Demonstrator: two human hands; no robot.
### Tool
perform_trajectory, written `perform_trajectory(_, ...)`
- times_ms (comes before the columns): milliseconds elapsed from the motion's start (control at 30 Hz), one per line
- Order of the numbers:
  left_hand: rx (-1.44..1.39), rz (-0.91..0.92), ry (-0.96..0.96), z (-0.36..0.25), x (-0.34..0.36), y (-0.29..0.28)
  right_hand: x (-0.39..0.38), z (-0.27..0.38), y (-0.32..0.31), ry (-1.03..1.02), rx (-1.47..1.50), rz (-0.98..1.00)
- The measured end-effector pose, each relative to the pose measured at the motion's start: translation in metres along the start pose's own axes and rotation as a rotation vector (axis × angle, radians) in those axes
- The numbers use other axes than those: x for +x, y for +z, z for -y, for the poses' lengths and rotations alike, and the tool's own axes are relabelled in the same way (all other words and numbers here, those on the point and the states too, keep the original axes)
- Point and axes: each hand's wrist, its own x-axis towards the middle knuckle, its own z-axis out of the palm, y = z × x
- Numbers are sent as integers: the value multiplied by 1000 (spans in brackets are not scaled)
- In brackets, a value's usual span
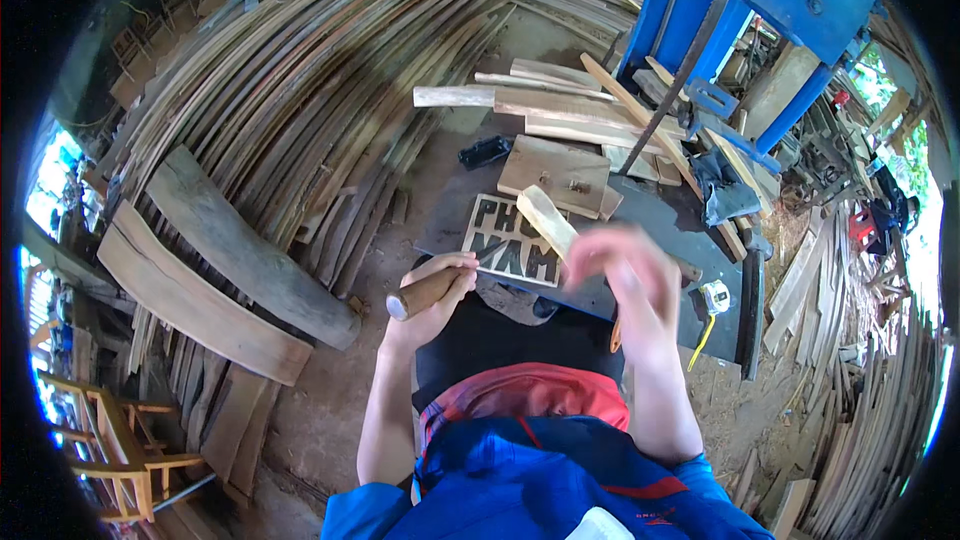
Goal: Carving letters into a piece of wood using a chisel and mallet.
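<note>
Basically, the lettered wooden plaque (508,242) lies flat on the dark counter (438,232), just ahead and right of the left hand (443,307), long axis roughly left-right; left fingers are at its near-left edge, touching or not unclear, and wrapped around a brown tool handle (427,294). Right hand (632,272), motion-blurred, has its fingers closed on a pale wooden bar (543,220) that slants over the plaque's right part. Plaque: pale wood, thin pale border, 2 rows of dark block letters, right end partly hidden.
</note>
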Motion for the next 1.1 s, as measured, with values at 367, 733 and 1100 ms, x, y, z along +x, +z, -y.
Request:
perform_trajectory(367, 35, 1, 21, -15, 1, 7, -32, -175, -64, 215, -1082, -120)
perform_trajectory(733, 131, 130, -108, -18, 103, -10, -33, -207, -67, 164, -1241, -121)
perform_trajectory(1100, 300, 215, -151, -38, 114, 0, -43, -217, -62, 49, -1208, -279)
